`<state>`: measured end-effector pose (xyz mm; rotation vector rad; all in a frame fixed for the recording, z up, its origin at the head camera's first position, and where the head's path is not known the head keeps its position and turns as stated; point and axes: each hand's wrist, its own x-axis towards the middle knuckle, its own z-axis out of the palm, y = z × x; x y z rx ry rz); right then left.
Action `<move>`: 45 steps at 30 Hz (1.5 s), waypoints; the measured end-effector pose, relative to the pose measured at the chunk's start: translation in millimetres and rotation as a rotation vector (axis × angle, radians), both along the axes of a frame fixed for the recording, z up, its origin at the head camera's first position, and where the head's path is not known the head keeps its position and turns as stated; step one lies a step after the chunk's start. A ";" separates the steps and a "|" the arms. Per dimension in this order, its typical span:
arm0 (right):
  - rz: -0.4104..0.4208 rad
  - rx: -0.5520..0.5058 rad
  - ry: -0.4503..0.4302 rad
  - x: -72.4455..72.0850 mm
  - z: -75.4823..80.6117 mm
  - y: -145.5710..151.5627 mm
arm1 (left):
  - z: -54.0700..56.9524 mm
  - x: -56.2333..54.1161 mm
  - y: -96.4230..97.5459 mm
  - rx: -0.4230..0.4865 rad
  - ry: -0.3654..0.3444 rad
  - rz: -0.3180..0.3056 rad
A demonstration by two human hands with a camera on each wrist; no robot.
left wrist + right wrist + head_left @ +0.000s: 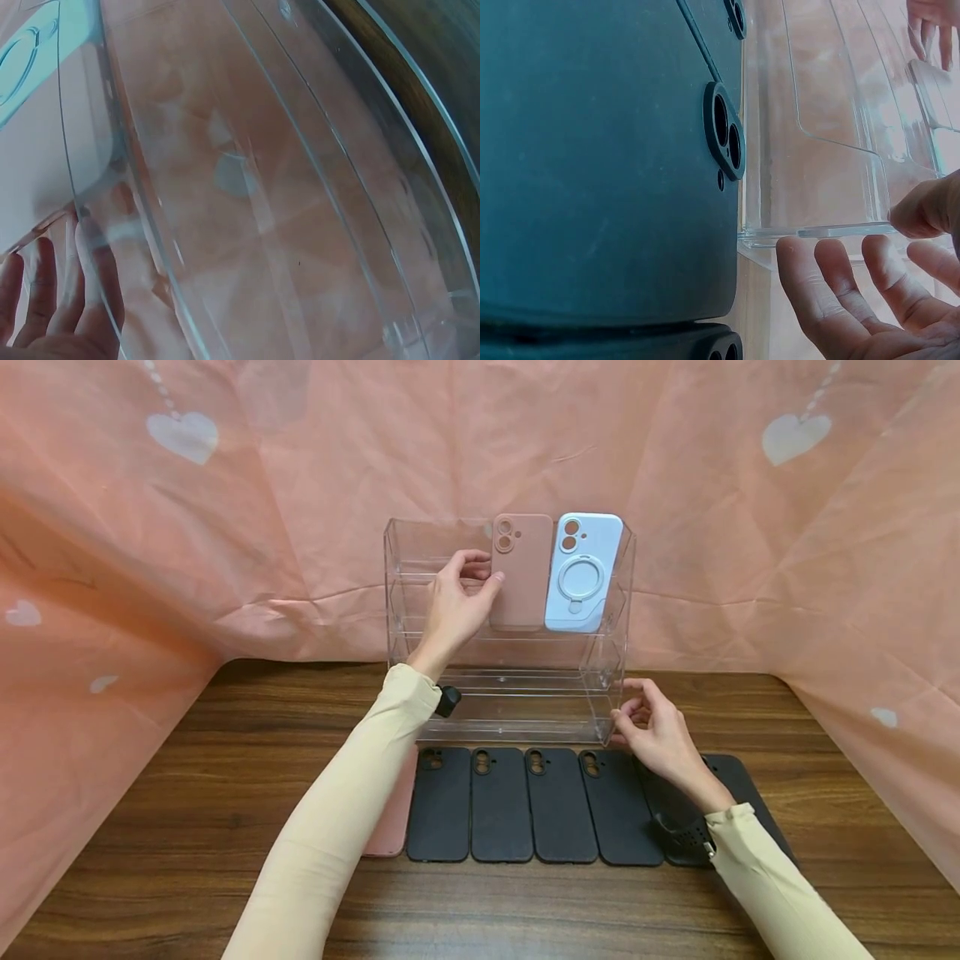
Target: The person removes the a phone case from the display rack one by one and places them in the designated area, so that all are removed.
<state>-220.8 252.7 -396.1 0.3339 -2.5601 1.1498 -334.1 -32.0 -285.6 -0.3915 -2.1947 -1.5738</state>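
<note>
My left hand (459, 606) pinches the left edge of a dusty-pink phone case (522, 577) between thumb and fingers. The case stands upright on the top tier of a clear acrylic display rack (517, 732). Beside it on the right, on the same tier, leans a light blue phone case (592, 539) with a ring on its back. My right hand (663, 739) holds the rack's lower right side panel; in the right wrist view the thumb lies on one side of the panel (840, 230) and the fingers on the other.
Several black phone cases (500, 810) lie in a row on the wooden table (187, 827) before the rack, some partly under my right forearm. A pink case (392, 827) lies at the row's left, partly behind my left sleeve. Pink cloth (315, 485) hangs around the table.
</note>
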 end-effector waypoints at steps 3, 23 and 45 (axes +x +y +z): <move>0.003 0.000 0.001 -1.1 0.9 -0.5 | -0.1 -0.4 1.3 0.016 0.026 0.030; 0.002 -0.020 -0.008 0.6 3.8 -1.8 | 0.7 -0.6 2.8 0.157 0.091 -0.034; 0.014 -0.031 -0.029 4.0 3.5 -0.2 | 13.4 22.7 -4.3 0.392 -0.030 -0.207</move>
